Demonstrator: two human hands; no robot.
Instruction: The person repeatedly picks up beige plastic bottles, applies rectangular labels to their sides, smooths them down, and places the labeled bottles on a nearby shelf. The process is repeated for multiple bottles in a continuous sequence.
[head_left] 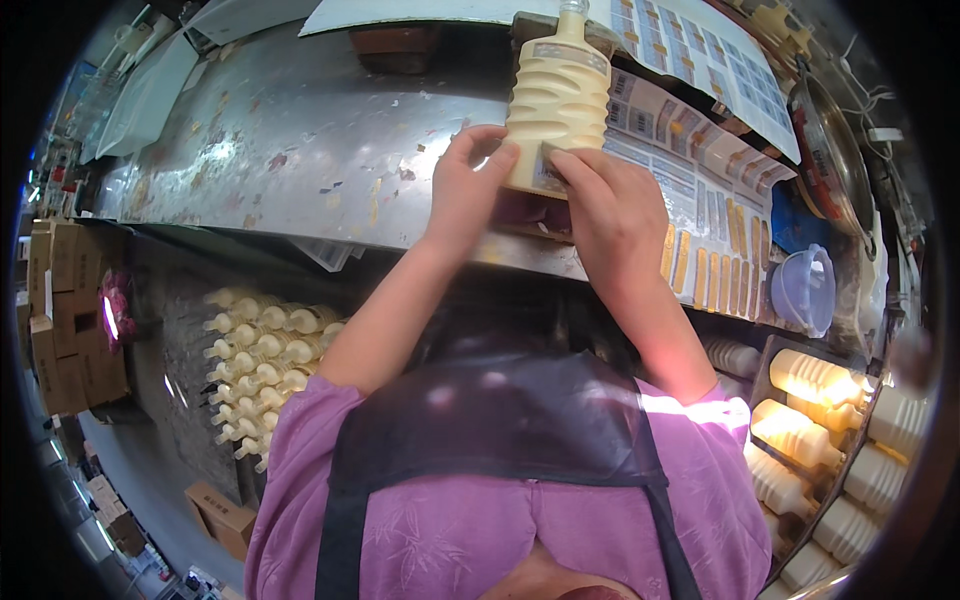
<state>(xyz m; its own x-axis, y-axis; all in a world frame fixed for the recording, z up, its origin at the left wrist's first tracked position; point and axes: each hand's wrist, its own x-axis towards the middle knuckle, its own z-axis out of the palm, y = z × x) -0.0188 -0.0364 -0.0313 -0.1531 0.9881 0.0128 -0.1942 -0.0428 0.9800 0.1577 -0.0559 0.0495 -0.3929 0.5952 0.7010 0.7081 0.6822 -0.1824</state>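
left grip [468, 190] and right grip [620, 210] at a cream, ribbed bottle [560, 95]

the left grip is wide, thumb and forefinger apart against the bottle's left side. the right grip is narrow, fingertips at a small rectangular label [548, 172] on the bottle's near end; i cannot tell whether it pinches. left of both grips spreads a grey metal worktop [300, 140]; right of them lies a white sheet with gold strips [712, 255].

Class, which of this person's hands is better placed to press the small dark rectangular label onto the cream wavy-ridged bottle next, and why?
Probably the right hand: it is at the label, low on the bottle, whereas the left hand is by the bottle's left edge.
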